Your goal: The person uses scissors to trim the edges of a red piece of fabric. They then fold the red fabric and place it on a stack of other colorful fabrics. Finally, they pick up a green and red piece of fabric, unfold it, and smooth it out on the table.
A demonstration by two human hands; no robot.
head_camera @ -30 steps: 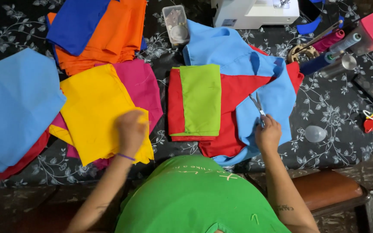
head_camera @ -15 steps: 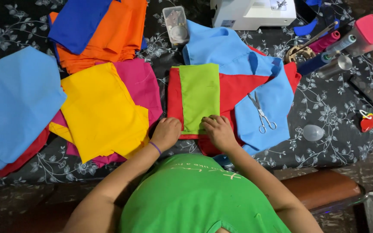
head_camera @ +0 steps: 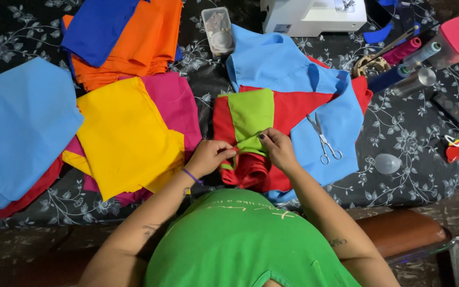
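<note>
- Several cloth pieces cover a dark flowered table (head_camera: 410,138); the biggest is a light blue sheet (head_camera: 19,127) at the far left of the frame.
- Next in size, a yellow cloth (head_camera: 126,135) lies left of centre over a pink cloth (head_camera: 173,98), with an orange stack (head_camera: 144,48) and a dark blue cloth (head_camera: 99,26) at the upper left.
- Right of centre a second light blue cloth (head_camera: 288,66) spreads under a red cloth (head_camera: 293,109).
- On the red cloth lies a green cloth (head_camera: 251,114), at the middle of the frame, its lower edge bunched together with the red one.
- At the top a white sewing machine (head_camera: 314,13) stands, with thread spools (head_camera: 415,53) to its right.
- The left hand (head_camera: 208,157) and the right hand (head_camera: 277,149) sit close together at that lower edge, each pinching the green and red layers between fingers and thumb (both closed on fabric).
- Scissors (head_camera: 322,138) rest on the blue cloth just right of the right hand, untouched.
- The green piece looks light, soft and limp, so it will likely fold and slide over the red layer; an edge or corner seems the best place to grip it, with both layers pinched together.
</note>
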